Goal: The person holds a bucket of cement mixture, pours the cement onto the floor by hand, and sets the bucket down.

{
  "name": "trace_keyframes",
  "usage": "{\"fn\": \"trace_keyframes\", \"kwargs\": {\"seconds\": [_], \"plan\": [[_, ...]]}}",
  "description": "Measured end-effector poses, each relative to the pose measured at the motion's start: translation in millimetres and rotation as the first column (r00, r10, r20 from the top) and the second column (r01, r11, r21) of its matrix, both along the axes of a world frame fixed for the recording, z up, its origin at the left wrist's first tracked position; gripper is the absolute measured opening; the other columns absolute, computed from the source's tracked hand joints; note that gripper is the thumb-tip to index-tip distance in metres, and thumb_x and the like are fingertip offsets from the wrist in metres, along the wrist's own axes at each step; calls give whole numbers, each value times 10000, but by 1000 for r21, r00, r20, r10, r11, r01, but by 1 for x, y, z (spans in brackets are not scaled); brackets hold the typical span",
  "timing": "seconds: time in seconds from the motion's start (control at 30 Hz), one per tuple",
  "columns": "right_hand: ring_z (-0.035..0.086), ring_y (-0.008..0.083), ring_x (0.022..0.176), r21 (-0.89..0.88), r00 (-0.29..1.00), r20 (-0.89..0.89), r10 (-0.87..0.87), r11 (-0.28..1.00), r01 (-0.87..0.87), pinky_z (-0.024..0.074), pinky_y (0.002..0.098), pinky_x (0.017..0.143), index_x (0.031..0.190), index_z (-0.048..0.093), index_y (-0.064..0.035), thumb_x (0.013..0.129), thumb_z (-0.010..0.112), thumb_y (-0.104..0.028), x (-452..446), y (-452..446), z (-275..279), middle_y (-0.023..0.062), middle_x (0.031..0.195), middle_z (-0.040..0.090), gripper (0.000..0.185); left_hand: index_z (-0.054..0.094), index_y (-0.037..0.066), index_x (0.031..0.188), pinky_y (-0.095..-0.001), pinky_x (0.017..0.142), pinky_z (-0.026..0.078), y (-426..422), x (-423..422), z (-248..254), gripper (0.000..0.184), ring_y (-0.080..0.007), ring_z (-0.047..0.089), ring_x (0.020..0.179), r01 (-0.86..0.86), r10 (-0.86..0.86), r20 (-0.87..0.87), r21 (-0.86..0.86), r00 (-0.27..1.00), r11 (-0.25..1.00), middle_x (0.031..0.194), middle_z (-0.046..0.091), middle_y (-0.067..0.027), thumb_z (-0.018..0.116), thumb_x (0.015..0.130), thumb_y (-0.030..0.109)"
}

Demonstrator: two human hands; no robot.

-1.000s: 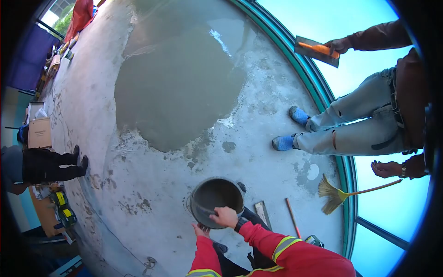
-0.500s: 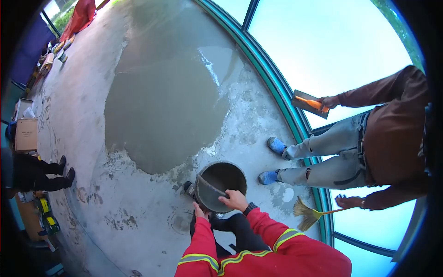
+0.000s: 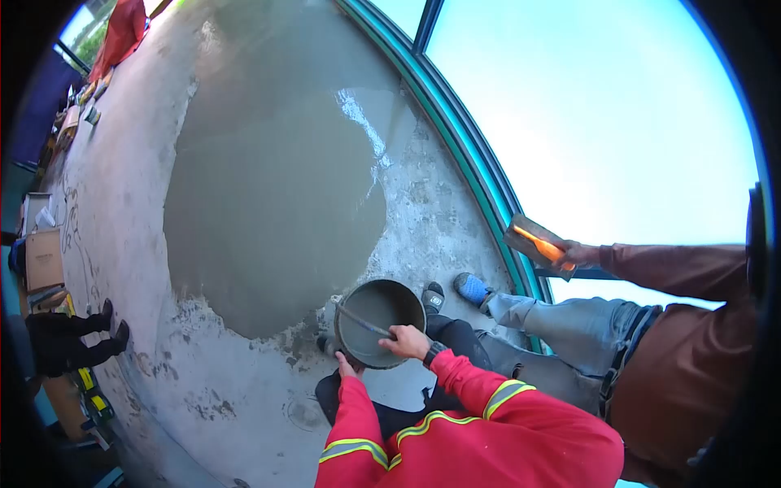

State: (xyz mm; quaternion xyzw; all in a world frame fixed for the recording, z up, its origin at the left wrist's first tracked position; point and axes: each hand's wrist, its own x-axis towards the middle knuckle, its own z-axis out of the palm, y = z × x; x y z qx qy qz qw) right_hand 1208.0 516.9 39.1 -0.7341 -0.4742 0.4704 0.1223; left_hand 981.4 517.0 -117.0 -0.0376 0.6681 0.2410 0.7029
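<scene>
A dark round bucket (image 3: pixel 416 313) hangs in front of me, its mouth facing up and grey wet mix inside. Its curved handle (image 3: pixel 358 320) runs across the opening, and my right hand (image 3: pixel 409 342) is closed around it. At the near left side of the bucket, my left hand (image 3: pixel 348 366) grips the wall low down; part of its fingers is hidden. Just beyond lies a wide smooth patch of wet grey screed (image 3: pixel 268 203) on the rough concrete floor (image 3: pixel 236 398).
To the right, a co-worker in brown holds a finishing trowel with an orange handle (image 3: pixel 538 244). A green window frame (image 3: pixel 480 171) borders the floor on that side. At the left stand another person's legs (image 3: pixel 77 335), a cardboard box (image 3: pixel 44 259) and tools.
The bucket has shifted slightly left and up with both my hands on it. My feet stand wider apart. The co-worker has come closer, and the broom is out of view.
</scene>
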Motion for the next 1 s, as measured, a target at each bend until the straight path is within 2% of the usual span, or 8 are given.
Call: {"fn": "trace_keyframes", "kwargs": {"seconds": [0.07,0.13,0.23,0.43,0.5,0.73,0.83,1.0], "plan": [[650,401,789,-51,1000,6,29,998,-29,523,485,698,876,649,-17,823,612,-492,23,18,8,221,817,661,480,372,129,1411,-499,1008,374,-7,6,-5,822,-299,442,1251,-14,15,46,-33,999,999,1392,454,-94,453,850,724],[651,400,806,-92,999,16,49,995,-47,517,479,716,924,662,-22,821,620,-491,39,32,20,223,823,661,482,388,137,1396,-473,978,395,-14,27,-11,792,-298,474,1198,-7,8,26,-39,1000,999,1333,493,-92,446,859,717],[638,400,767,-75,1000,8,14,997,-13,488,468,662,843,636,-2,834,637,-461,75,43,18,226,762,636,459,400,135,1384,-471,967,402,7,62,-30,778,-291,482,1184,17,-16,28,-50,999,999,1318,501,-88,438,866,713],[633,413,753,7,996,-1,90,996,-90,487,478,651,825,623,1,823,651,-469,192,93,-47,238,746,629,470,364,109,1410,-475,1029,352,50,180,-45,814,-297,447,1240,40,-41,-17,-30,999,999,1373,455,-121,401,874,721],[636,414,748,-88,996,-90,7,996,-14,494,479,661,833,627,-1,826,649,-460,221,99,-57,236,734,629,460,361,110,1414,-477,1047,336,43,196,-29,807,-298,436,1258,70,-76,-64,-82,995,994,1388,447,-125,385,882,716],[640,408,727,-108,998,-58,8,994,-14,504,473,657,880,651,-25,817,655,-455,326,153,-89,221,717,633,434,361,115,1408,-481,1058,327,88,308,-56,761,-295,442,1250,42,-48,-53,-118,997,992,1386,448,-128,347,910,691],[648,395,736,-110,1000,-23,-10,994,7,511,471,661,864,657,-29,819,652,-455,358,169,-94,209,709,639,429,300,73,1436,-480,1124,214,103,346,-57,848,-304,331,1351,71,-74,-25,-119,997,990,1468,341,-138,317,893,724],[654,385,749,-102,999,33,5,995,-1,516,471,665,892,672,-53,817,645,-475,411,200,-113,194,730,655,429,280,58,1440,-484,1134,193,128,409,-68,849,-309,309,1362,11,-14,-19,-123,1000,992,1477,321,-140,322,900,712]]}}
